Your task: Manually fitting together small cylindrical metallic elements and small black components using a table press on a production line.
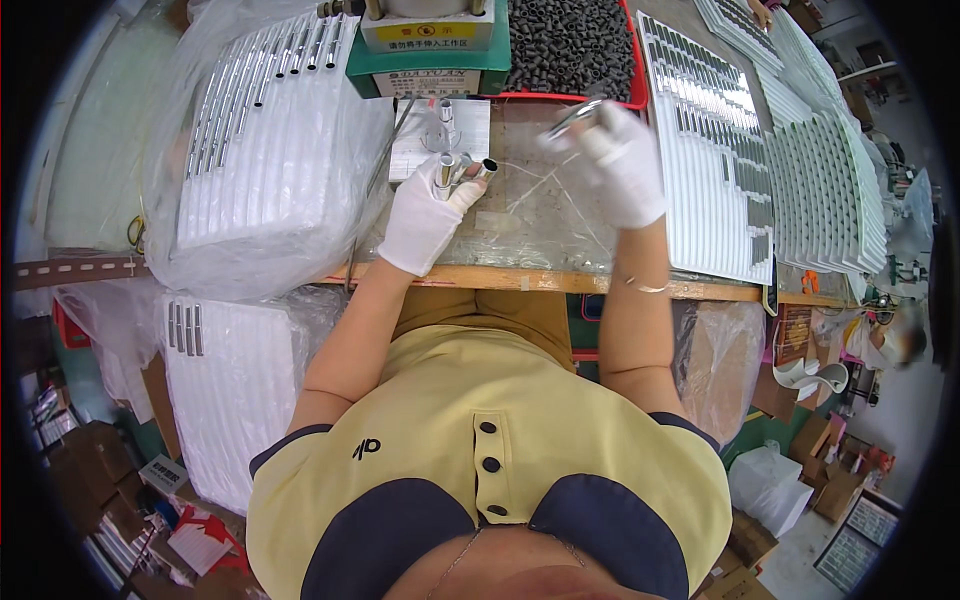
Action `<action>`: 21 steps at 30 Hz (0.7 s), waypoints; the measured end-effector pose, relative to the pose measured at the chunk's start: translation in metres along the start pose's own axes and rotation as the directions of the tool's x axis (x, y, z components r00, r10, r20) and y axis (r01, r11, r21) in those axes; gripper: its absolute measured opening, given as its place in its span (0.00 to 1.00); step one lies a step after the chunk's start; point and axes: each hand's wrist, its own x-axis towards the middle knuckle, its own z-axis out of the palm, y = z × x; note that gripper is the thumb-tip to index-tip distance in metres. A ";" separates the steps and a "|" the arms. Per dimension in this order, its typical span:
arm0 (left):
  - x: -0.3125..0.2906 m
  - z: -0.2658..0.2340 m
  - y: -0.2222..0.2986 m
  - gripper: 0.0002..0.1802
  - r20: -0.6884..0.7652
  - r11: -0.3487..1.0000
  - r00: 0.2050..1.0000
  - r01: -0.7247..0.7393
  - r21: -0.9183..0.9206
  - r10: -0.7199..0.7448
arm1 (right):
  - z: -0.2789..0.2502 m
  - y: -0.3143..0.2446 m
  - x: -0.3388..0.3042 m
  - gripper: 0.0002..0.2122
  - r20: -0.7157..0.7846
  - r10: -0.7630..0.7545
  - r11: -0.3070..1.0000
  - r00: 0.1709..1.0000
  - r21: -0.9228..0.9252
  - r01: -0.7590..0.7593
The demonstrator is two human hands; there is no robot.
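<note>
My left hand (415, 228), in a white glove, is closed around short chrome metal tubes (444, 178). One of them points right and shows a dark open end. The hand rests by the front edge of a pale metal block (408, 155), on which a shiny upright cylinder (447, 122) stands. Off to the right, my gloved right hand (632, 170) is raised over the bench and pinches another shiny metal tube (574, 122). Motion blurs that tube and the fingers.
Behind the block stands a green-based press (430, 83). A red bin (640, 70) of small black plastic parts sits beside it. White ribbed trays (240, 215) with rows of chrome tubes lie left, and more trays (700, 200) right. The bench's wooden edge (520, 280) runs before me.
</note>
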 end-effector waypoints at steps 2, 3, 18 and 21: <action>-0.003 0.000 0.009 0.13 0.013 1.000 1.000 0.012 0.009 -0.013 | 0.037 -0.009 -0.008 0.10 0.078 0.365 0.837 0.928 0.409 -0.364; -0.004 0.000 0.013 0.14 0.024 1.000 1.000 0.020 0.014 -0.021 | 0.046 -0.013 -0.010 0.10 0.055 0.325 0.853 0.944 0.414 -0.318; 0.034 -0.017 0.001 0.22 -0.220 0.976 0.969 -0.067 0.209 0.114 | 0.080 0.006 0.004 0.07 0.030 0.286 0.951 0.958 0.115 -0.288; 0.065 -0.026 0.009 0.17 -0.145 0.837 0.974 -0.068 0.543 0.173 | 0.095 0.026 0.023 0.12 0.004 0.320 0.946 0.947 0.058 -0.320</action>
